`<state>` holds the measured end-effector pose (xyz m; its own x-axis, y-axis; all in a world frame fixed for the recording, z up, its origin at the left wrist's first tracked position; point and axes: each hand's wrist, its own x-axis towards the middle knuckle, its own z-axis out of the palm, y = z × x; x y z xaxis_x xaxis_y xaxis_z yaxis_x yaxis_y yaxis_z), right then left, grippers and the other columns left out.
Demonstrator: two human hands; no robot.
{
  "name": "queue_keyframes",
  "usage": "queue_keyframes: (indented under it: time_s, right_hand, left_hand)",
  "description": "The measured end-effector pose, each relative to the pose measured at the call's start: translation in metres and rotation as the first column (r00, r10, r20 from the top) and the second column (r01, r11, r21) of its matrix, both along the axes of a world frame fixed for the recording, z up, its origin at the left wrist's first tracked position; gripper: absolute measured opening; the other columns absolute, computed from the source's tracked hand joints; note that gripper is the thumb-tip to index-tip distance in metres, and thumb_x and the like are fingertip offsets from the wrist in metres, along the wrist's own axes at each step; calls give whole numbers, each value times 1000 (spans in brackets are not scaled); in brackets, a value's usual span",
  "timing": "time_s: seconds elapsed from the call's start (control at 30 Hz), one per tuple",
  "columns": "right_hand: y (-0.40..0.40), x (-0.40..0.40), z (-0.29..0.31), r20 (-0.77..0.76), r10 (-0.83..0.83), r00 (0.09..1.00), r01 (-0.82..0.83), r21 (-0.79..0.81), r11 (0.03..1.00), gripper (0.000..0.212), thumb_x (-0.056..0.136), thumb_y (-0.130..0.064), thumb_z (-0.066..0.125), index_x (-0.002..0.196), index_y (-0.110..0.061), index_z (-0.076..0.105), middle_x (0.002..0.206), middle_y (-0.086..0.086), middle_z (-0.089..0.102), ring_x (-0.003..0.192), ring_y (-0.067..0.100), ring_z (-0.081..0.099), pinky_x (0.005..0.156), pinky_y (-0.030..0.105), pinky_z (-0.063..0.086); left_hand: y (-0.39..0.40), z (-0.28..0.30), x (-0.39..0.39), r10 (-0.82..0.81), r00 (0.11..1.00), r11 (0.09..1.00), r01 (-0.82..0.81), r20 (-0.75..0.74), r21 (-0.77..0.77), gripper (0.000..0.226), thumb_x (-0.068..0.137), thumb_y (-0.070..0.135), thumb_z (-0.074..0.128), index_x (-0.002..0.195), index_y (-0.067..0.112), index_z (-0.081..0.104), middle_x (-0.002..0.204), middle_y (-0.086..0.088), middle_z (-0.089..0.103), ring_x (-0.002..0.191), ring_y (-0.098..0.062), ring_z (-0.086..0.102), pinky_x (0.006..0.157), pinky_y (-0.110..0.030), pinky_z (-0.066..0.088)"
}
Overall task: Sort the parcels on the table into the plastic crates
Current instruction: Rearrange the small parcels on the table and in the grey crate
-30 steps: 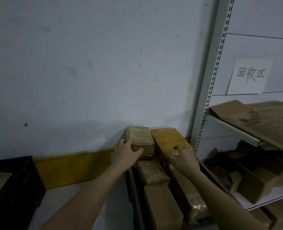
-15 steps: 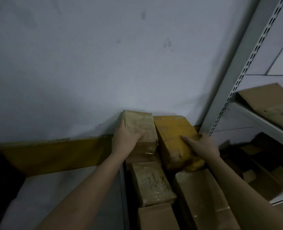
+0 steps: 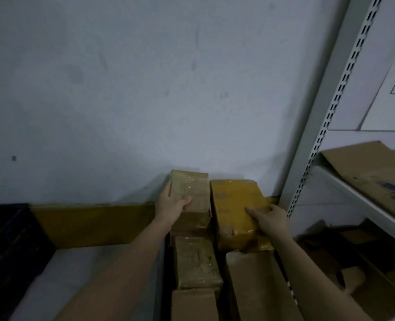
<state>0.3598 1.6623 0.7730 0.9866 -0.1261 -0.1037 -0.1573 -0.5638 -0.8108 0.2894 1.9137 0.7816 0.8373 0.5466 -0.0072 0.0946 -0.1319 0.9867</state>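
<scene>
Fingers of left hand [image 3: 170, 206] wrap brown taped parcel [image 3: 190, 197]; right hand [image 3: 270, 220] fingers lie flat on yellow parcel [image 3: 234, 212] just beside.

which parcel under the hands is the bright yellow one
The yellow parcel under the right hand, nearest the shelf upright. The brown taped parcel gripped by the left hand beside it is duller tan.
</scene>
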Motion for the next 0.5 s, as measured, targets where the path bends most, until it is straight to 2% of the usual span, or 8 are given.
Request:
queue_keyframes:
  time_s: [0.07,0.17,0.3,0.4,0.5]
  right_hand:
    - [-1,-5,12,55,3,998,-5,46,999,94,72,-63,77,143,-10,48,135,12,58,118,36,58,97,55,51]
    - [-4,-9,43,137,22,990,-36,100,994,87,74,-58,78,141,-8,50,131,13,60,115,36,60,96,55,52]
    - [0,-23,85,258,46,965,-113,252,961,80,77,-56,77,138,-10,53,127,11,64,111,32,62,93,52,54]
    - [16,-42,99,296,112,949,-210,322,923,78,79,-56,75,140,-15,50,133,8,61,116,31,60,98,52,52]
    - [40,-65,100,300,198,933,-304,363,881,76,82,-54,73,142,-16,48,136,8,58,120,33,58,99,52,50]
  left_hand:
    - [-5,18,-11,19,997,1000,-17,70,-26,72,83,16,79,144,30,45,122,5,63,112,-19,62,85,-36,58]
    - [-6,54,-33,63,980,997,-70,187,33,75,84,20,77,148,29,39,126,9,58,108,-11,59,75,-22,53]
    - [-1,91,-69,149,946,974,-191,288,123,76,84,24,78,149,32,38,132,9,55,118,-14,54,91,-33,53]
    - [3,99,-99,228,916,956,-274,330,100,75,83,25,79,147,32,40,130,7,57,118,-17,56,88,-32,55]
    - [6,100,-131,301,885,939,-340,356,50,76,82,26,81,147,30,41,127,7,57,113,-15,58,76,-23,55]
